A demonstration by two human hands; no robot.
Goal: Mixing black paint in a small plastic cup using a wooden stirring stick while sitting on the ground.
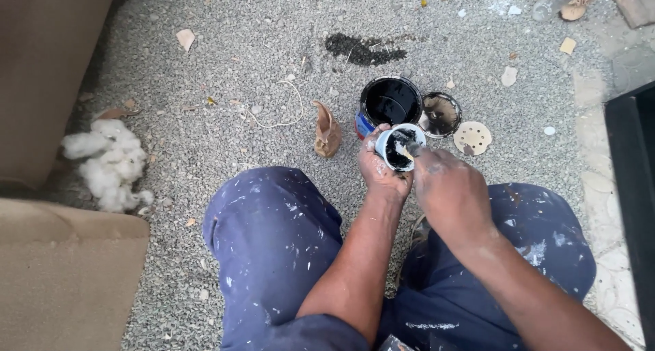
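Observation:
My left hand [379, 170] grips a small white cup [400, 145] holding black liquid, just in front of my knees. My right hand [450, 191] pinches a thin stick or brush [407, 152] whose tip dips into the cup. Right behind the cup stands an open tin of black paint [390, 103], and its round lid [440, 114] lies beside it on the right. Both hands are smeared with pale dust. My legs are in blue, paint-spattered trousers [273, 235].
Speckled grey floor all around. A black spill [364, 49] lies beyond the tin. A round sanding disc [472, 137], a crumpled brown rag [327, 129], a loop of string [280, 112] and white stuffing [109, 163] lie nearby. Brown upholstered furniture [48, 71] fills the left; a black panel [631, 201] stands right.

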